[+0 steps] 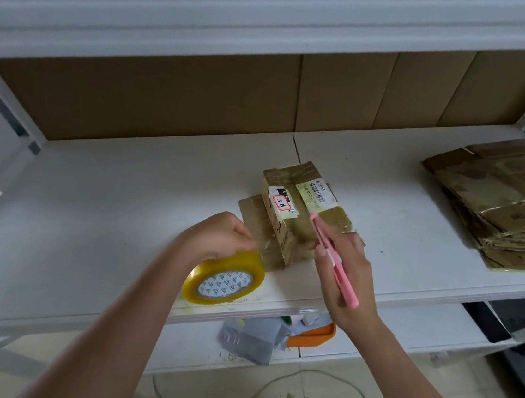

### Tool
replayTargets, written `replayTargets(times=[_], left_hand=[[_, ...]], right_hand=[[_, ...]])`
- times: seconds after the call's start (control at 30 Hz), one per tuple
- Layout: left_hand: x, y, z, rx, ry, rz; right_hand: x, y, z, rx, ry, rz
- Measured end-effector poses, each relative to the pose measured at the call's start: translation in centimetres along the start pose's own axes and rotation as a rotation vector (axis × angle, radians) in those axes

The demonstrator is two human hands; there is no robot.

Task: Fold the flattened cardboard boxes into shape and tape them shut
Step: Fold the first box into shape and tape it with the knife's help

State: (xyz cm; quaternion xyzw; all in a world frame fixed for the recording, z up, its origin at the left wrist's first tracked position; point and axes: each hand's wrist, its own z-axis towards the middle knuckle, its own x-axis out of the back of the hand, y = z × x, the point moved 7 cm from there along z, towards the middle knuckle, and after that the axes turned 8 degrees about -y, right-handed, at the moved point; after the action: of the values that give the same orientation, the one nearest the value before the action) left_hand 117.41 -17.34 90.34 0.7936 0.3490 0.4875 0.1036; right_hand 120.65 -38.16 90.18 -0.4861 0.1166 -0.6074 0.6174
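A small, worn cardboard box (299,210) with labels and old tape stands folded up on the white shelf (122,201), one flap lying open to its left. My left hand (220,235) grips a yellowish roll of clear tape (223,281) at the box's near left corner, with a strip of tape stretched to the box. My right hand (345,268) holds a pink cutter (334,259) against the box's near right side, its tip pointing up over the box top.
A stack of flattened cardboard boxes (504,208) lies at the right end of the shelf. A brown cardboard sheet (233,102) lines the back. Below, a lower shelf holds grey bags (251,336) and an orange tray (313,335). A cable (263,394) runs over the floor.
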Motion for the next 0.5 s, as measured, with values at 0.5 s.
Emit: replayTargets(times=[0.5], left_hand=[[1.1,-0.2,1.2,0.015,0.112,-0.013]], right_hand=[[-3.5,-0.5,1.3,0.037,-0.174,-0.001]])
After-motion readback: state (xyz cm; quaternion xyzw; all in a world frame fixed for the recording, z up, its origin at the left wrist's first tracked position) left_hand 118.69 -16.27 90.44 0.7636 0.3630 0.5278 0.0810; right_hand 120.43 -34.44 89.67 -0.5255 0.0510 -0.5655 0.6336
